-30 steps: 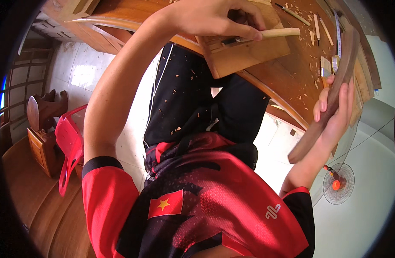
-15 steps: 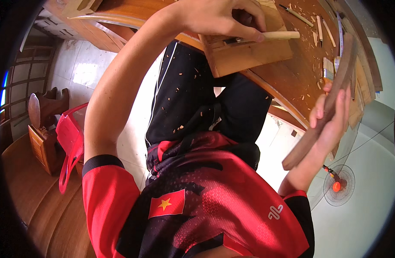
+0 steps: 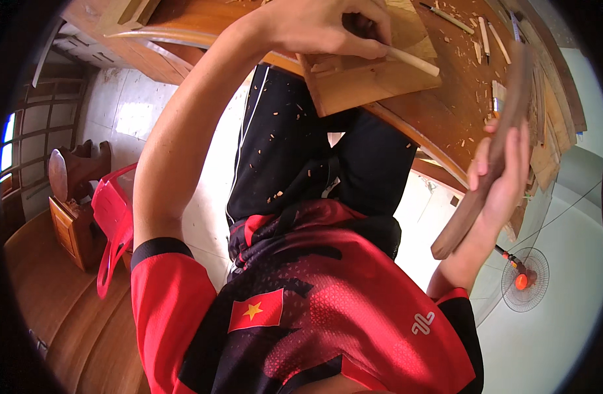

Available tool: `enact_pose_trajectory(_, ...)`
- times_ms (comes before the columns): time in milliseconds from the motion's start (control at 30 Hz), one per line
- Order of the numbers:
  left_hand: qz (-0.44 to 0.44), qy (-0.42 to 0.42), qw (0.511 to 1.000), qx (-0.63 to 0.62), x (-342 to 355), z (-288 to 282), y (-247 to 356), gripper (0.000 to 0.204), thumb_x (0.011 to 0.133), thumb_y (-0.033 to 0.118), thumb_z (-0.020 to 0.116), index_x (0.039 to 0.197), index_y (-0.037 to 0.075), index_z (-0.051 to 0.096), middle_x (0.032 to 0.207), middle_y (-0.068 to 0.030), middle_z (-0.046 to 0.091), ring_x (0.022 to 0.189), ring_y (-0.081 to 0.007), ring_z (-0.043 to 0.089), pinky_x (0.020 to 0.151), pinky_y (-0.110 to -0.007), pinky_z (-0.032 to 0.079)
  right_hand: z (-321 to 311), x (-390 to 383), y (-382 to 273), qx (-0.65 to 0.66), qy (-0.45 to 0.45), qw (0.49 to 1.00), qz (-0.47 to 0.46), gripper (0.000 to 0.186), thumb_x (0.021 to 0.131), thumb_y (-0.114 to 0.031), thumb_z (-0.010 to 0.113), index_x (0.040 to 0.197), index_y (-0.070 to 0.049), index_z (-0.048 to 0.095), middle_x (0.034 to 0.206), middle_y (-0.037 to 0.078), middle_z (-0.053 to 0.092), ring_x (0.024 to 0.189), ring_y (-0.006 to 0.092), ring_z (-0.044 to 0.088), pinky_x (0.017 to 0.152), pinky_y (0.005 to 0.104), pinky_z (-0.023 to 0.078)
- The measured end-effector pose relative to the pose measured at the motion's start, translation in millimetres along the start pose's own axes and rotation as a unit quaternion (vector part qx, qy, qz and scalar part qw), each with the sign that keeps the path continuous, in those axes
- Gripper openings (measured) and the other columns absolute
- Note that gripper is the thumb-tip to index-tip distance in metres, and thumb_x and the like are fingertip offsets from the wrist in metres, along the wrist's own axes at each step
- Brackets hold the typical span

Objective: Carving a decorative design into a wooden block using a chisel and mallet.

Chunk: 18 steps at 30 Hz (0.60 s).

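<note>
My left hand (image 3: 321, 26) reaches to the top of the view and is closed on a chisel with a pale wooden handle (image 3: 414, 62). Its tip rests on a light wooden block (image 3: 370, 79) that overhangs the edge of the workbench (image 3: 446, 115). My right hand (image 3: 504, 172), at the right, grips a long dark wooden bar (image 3: 492, 154) held nearly upright beside the bench edge, apart from the chisel. Wood chips lie on my black trousers (image 3: 282, 151).
More chisels and slim tools (image 3: 451, 20) and shavings lie on the bench behind the block. A red plastic chair (image 3: 114, 220) and a small wooden stand (image 3: 71, 203) are at the left, on a pale tiled floor. A standing fan (image 3: 525, 279) is at the lower right.
The chisel handle has tilted from level to slanting down to the right. My right hand has turned the dark bar more upright and shifted it slightly left.
</note>
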<state>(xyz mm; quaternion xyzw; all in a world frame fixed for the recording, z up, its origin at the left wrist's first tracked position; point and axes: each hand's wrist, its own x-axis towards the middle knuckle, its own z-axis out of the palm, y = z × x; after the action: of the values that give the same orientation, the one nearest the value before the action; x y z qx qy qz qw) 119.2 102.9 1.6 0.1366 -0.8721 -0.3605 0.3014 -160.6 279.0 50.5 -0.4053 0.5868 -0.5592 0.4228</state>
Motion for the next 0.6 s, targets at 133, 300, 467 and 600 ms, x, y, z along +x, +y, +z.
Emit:
enact_pose_trajectory(133, -0.056, 0.001, 0.998, -0.015, -0.4, -10.4, 6.5, 0.026, 0.098, 0.023, 0.068, 0.107, -0.001, 0.072, 0.099, -0.016, 0.072, 0.09, -0.0256, 0.069, 0.08, -0.036, 0.053, 9.7, -5.6, 7.1, -0.003, -0.04, 0.999, 0.008, 0.05, 0.11, -0.021, 0.048, 0.156, -0.004, 0.038, 0.104, 0.015, 0.061, 0.054, 0.0098, 0.051, 0.038, 0.023, 0.04)
enact_pose_trajectory(300, -0.191, 0.059, 0.979, 0.036, -33.4, -22.8, 43.7, 0.033, 0.103, 0.02, 0.065, 0.129, 0.001, 0.062, 0.103, -0.0137, 0.074, 0.093, -0.0218, 0.07, 0.081, -0.034, 0.055, 4.8, -2.0, 8.4, -0.007, -0.047, 0.999, -0.011, 0.054, 0.109, -0.021, 0.049, 0.158, -0.004, 0.034, 0.104, 0.016, 0.061, 0.054, 0.0106, 0.052, 0.037, 0.0234, 0.04)
enact_pose_trajectory(467, -0.318, 0.197, 0.877, 0.302, -62.3, 34.1, 86.0, 0.05, 0.088, 0.047, 0.08, 0.088, 0.004, 0.055, 0.071, -0.0094, 0.062, 0.066, -0.027, 0.063, 0.064, -0.04, 0.048, 3.3, 11.7, 16.8, -0.036, -0.087, 0.995, -0.034, 0.053, 0.108, -0.019, 0.051, 0.157, -0.004, 0.035, 0.101, 0.015, 0.062, 0.052, 0.0098, 0.053, 0.038, 0.0227, 0.04)
enact_pose_trajectory(600, -0.347, 0.278, 0.846, 0.294, -53.3, 74.9, 94.6, 0.047, 0.085, 0.04, 0.082, 0.085, 0.006, 0.051, 0.069, -0.009, 0.061, 0.064, -0.0297, 0.063, 0.06, -0.041, 0.047, 11.5, 21.6, 20.4, -0.033, -0.119, 0.991, -0.059, 0.052, 0.108, -0.017, 0.052, 0.156, -0.004, 0.036, 0.102, 0.014, 0.064, 0.052, 0.0081, 0.053, 0.04, 0.0216, 0.04)
